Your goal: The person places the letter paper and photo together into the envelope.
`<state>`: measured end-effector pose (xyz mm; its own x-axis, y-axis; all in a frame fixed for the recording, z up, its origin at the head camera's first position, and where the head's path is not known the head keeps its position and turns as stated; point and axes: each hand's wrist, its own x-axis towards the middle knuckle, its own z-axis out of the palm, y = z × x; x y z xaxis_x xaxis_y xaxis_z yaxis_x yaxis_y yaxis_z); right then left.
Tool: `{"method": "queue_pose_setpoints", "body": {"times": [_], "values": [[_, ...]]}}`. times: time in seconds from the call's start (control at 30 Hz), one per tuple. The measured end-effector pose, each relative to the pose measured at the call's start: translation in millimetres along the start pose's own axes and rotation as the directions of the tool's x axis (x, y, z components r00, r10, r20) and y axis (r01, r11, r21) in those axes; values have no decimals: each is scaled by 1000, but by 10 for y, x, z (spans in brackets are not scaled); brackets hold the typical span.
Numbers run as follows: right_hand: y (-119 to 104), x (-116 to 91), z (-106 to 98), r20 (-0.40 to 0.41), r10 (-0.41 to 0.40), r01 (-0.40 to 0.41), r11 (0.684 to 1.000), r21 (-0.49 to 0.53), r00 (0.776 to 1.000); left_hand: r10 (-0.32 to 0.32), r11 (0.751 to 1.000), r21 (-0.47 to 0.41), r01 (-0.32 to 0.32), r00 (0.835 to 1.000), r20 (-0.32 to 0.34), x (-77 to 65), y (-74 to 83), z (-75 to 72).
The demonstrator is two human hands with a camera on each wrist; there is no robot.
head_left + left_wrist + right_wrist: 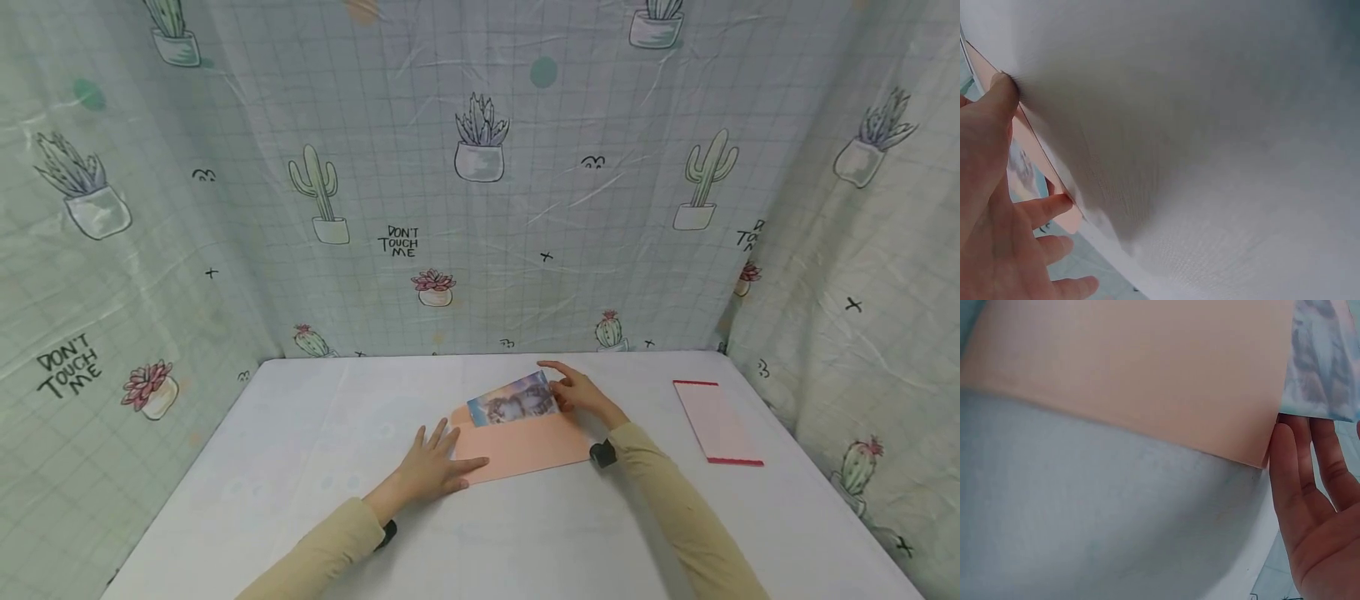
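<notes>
A peach paper envelope (pixel 525 447) lies slightly tilted in the middle of the white table. From its upper side sticks a picture card (pixel 513 402) printed with furry animals on a blue and pink ground, its lower part hidden behind the envelope's front. My left hand (pixel 432 465) rests on the envelope's left end, fingers spread and thumb along its front. At the card's right end, my right hand (pixel 581 393) pinches the edge, forefinger stretched out beyond it. Several of its fingertips (pixel 1284 434) show along the envelope's corner and under the card in the right wrist view.
On the right of the white table (pixel 315 442) lies a flat pink sheet (pixel 718 423) with red strips along two ends. Cloth printed with cacti (pixel 480 250) hangs behind and at both sides. A black device (pixel 602 453) sits at the right wrist.
</notes>
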<state>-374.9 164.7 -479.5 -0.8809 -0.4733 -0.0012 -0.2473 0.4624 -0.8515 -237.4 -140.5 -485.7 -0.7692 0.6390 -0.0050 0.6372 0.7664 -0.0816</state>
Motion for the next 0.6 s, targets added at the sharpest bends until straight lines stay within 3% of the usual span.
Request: {"method": "queue_pose_setpoints", "body": {"times": [0.17, 0.33, 0.6], "values": [[9, 24, -8, 7, 6, -6, 1000, -7, 1000, -5, 1000, 0, 5, 1000, 4, 1, -2, 3], [49, 28, -13, -74, 2, -4, 1000, -30, 997, -4, 1000, 2, 4, 1000, -2, 7, -5, -8], [13, -18, -20, -107, -15, 18, 999, 32, 994, -10, 1000, -14, 11, 1000, 17, 8, 0, -14]]}}
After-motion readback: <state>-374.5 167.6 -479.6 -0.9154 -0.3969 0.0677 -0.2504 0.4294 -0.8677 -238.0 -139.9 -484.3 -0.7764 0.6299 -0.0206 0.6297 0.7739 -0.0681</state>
